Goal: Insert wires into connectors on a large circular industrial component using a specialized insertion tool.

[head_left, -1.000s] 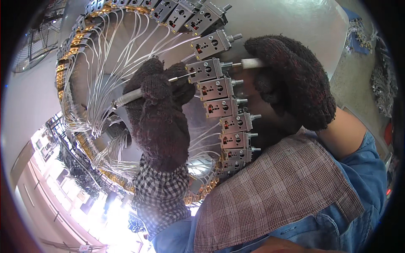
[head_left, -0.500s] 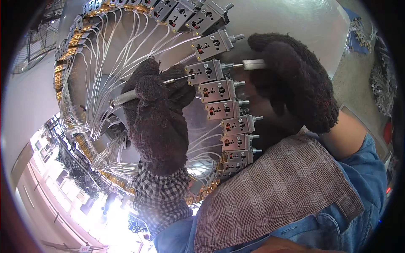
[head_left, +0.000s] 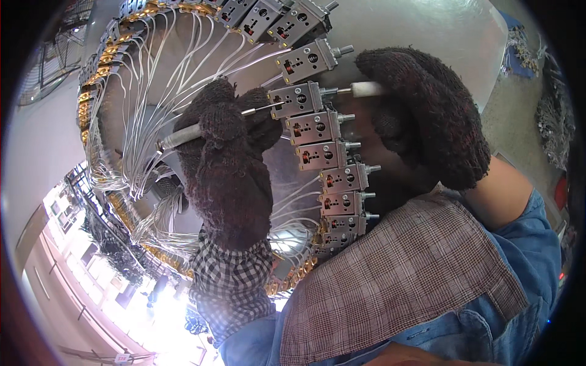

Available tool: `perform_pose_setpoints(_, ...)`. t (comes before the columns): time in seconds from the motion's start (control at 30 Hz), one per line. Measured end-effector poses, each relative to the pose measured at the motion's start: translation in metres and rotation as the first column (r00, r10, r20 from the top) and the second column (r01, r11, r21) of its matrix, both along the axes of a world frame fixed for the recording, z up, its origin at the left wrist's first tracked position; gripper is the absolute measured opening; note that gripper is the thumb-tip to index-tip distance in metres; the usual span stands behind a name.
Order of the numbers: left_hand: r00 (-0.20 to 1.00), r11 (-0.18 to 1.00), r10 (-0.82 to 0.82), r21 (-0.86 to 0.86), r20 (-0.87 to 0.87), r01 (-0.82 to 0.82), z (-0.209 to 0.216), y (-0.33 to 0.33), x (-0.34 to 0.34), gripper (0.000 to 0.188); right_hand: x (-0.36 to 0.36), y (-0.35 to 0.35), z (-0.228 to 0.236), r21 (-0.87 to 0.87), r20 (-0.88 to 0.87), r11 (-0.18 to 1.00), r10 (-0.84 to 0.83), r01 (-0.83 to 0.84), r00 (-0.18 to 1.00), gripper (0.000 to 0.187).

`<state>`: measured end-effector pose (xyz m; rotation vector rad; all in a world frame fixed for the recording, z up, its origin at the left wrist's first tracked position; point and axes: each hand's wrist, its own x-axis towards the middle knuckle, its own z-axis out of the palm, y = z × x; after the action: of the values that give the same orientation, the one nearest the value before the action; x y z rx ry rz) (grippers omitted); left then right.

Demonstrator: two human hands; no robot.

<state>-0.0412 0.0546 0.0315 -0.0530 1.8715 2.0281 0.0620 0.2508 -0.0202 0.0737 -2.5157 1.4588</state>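
Observation:
Both my hands wear dark knitted gloves. My left hand (head_left: pixel 229 171) is closed around a slim pen-like tool with a grey handle (head_left: pixel 183 135); its thin metal tip reaches the face of a small grey metal switch-like unit (head_left: pixel 293 100). On the other side of that unit, my right hand (head_left: pixel 430 119) holds a screwdriver by its white handle (head_left: pixel 367 89). The screwdriver's short shaft lines up with the stud on the unit's end. Part of the handle is hidden by the right-hand fingers. More units of the same kind (head_left: pixel 312 127) sit above and below in a curved row.
White wires (head_left: pixel 177 79) run from the units into a bundle inside the ring. Brass-coloured parts (head_left: pixel 85 116) show along the ring's far left side. A metal tabletop (head_left: pixel 421 27) lies beneath. Bundled wires on blue material (head_left: pixel 519 55) are at the far right.
The row of units has shifted slightly upward in view. My right-hand fingers have changed their curl around the screwdriver handle. The left hand still holds its tool against the same unit.

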Motion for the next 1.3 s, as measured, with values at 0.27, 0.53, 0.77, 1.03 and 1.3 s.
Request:
perform_pose_setpoints(0.27, 0.997, 0.997, 0.004, 0.071, 0.081, -0.010, -0.001, -0.004, -0.001, 0.034, 0.003, -0.009, 0.008, -0.396, 0.195, 0.914, -0.006, 0.084, 0.981, 0.043)
perform_pose_setpoints(0.53, 0.996, 0.997, -0.029, 0.073, 0.082, 0.023, 0.000, -0.006, -0.002, 0.038, 0.001, -0.013, 0.023, -0.722, 0.445, 0.591, -0.001, 0.359, 0.896, 0.044)
perform_pose_setpoints(0.77, 0.999, 1.000, 0.001, 0.014, 0.053, -0.001, 0.000, -0.003, 0.001, 0.038, 0.005, -0.003, 0.008, -0.366, 0.220, 0.921, -0.056, 0.136, 0.974, 0.040)
perform_pose_setpoints(1.03, 0.999, 0.998, 0.015, 0.058, 0.032, -0.017, -0.001, -0.003, 0.001, 0.038, 0.002, -0.002, 0.012, -0.208, 0.279, 0.975, -0.013, 0.074, 0.960, 0.039)
perform_pose_setpoints(1.3, 0.992, 0.984, -0.102, 0.152, 0.081, 0.089, 0.001, -0.015, -0.009, 0.037, 0.000, -0.010, 0.002, -0.365, 0.169, 0.927, -0.030, 0.091, 0.985, 0.038)
